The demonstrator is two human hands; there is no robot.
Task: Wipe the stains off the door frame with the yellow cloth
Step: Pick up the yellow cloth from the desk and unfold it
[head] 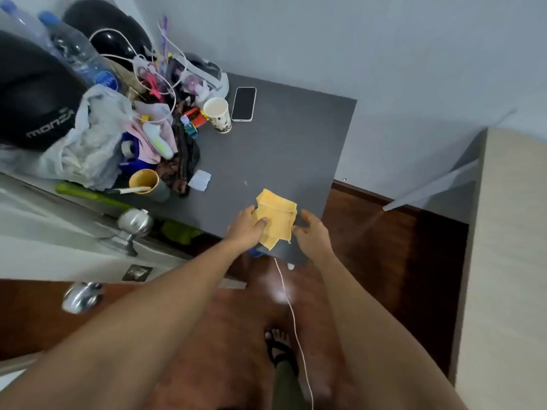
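Observation:
A folded yellow cloth lies at the near corner of a grey table. My left hand rests on the cloth's left edge, thumb pressed on top of it. My right hand is at the cloth's right edge with fingers apart, its fingertips touching or almost touching the fabric. A white door with a silver knob stands open at the left. The door frame itself is not clearly in view.
The table's left half holds clutter: black helmets, water bottles, a plastic bag, a paper cup, a phone, a yellow cup. A white cord hangs to the brown floor. A pale cabinet stands at right.

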